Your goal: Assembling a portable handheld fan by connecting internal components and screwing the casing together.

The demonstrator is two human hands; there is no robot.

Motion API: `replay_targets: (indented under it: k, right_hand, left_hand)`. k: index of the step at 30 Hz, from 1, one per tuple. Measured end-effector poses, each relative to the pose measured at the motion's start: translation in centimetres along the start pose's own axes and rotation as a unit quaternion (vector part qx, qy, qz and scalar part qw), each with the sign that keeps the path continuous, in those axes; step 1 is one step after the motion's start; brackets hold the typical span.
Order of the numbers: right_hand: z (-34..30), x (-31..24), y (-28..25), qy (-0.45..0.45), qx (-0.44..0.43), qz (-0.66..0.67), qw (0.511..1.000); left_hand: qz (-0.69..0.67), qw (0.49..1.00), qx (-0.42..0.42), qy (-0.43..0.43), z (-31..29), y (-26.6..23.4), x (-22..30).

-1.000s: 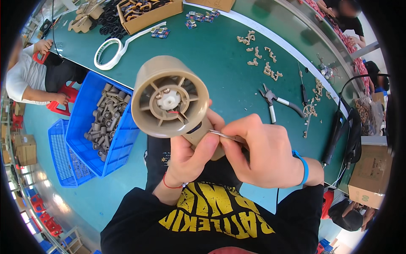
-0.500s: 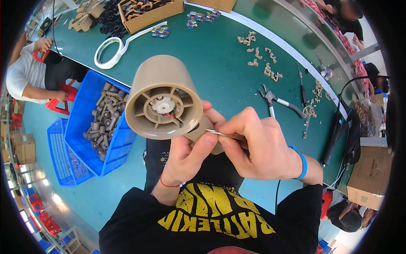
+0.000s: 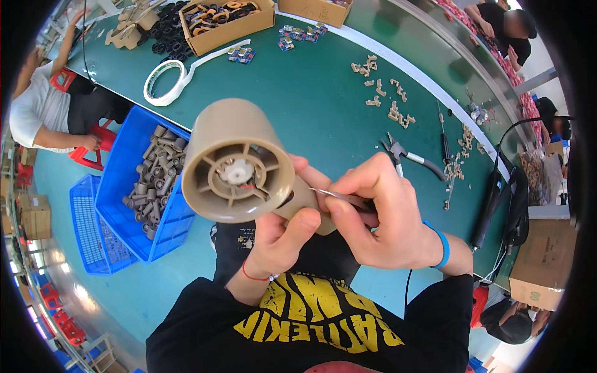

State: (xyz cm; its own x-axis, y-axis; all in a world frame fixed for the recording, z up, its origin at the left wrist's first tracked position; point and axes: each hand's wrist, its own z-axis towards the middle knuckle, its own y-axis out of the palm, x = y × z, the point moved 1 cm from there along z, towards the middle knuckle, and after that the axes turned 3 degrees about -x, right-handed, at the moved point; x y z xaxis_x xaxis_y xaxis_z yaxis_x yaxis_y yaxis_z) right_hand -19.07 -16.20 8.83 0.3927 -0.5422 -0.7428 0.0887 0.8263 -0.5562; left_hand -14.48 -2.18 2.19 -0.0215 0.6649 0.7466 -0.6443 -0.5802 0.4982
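My left hand [image 3: 280, 241] is wrapped round the handle of a beige plastic housing, shaped like a hair dryer body [image 3: 235, 127]. Its round open end faces me, showing a spoked ring, a white hub and a bit of red wire inside. Pinched in my right hand [image 3: 388, 221] are thin metal tweezers [image 3: 328, 193], their tip at the handle just beside a dark hole near the barrel. What the tip touches is too small to make out.
A blue bin [image 3: 102, 205] of grey-brown plastic parts stands at the left. On the green table lie a tape roll [image 3: 149, 87], small circuit boards [image 3: 240, 55], beige clips [image 3: 398, 115], pliers [image 3: 404, 152] and a screwdriver [image 3: 445, 143]. A cardboard box [image 3: 230, 25] sits at the back.
The housing has dropped slightly lower in view and tilted a little. The tweezers' tip has drawn slightly away from my left thumb. Both hands keep their grip.
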Motion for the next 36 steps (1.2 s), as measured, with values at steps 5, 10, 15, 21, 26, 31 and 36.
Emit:
replay_targets:
  k: [5,10,15,21,26,31,36]
  right_hand:
    - [0.1,-0.6,-0.7,-0.016,-0.016,-0.036,0.999]
    - [0.0,-0.7,-0.3,-0.044,0.008,-0.055,0.997]
    - [-0.1,-0.7,-0.1,-0.07,0.013,-0.072,0.995]
    - [-0.3,-0.7,0.2,-0.095,0.037,-0.105,0.989]
    - [-0.5,-0.3,0.3,-0.099,0.041,-0.115,0.988]
    - [-0.7,-0.3,0.4,-0.177,0.055,-0.302,0.935]
    - [-0.8,0.0,0.2,-0.171,0.029,-0.301,0.938]
  left_hand:
    - [-0.034,0.999,-0.034,0.015,-0.2,-0.6,-0.5]
    - [-0.029,0.999,-0.031,0.026,0.0,-0.3,-0.1]
    - [-0.012,0.998,-0.055,0.042,0.0,-0.6,-0.4]
    - [-0.02,0.997,-0.037,0.064,0.0,-0.2,-0.5]
    - [-0.021,0.997,-0.036,0.061,0.1,-0.2,-0.9]
    - [0.001,0.997,-0.053,0.064,0.3,-0.6,-1.1]
    - [0.035,0.998,-0.059,-0.006,-0.2,-0.5,-0.4]
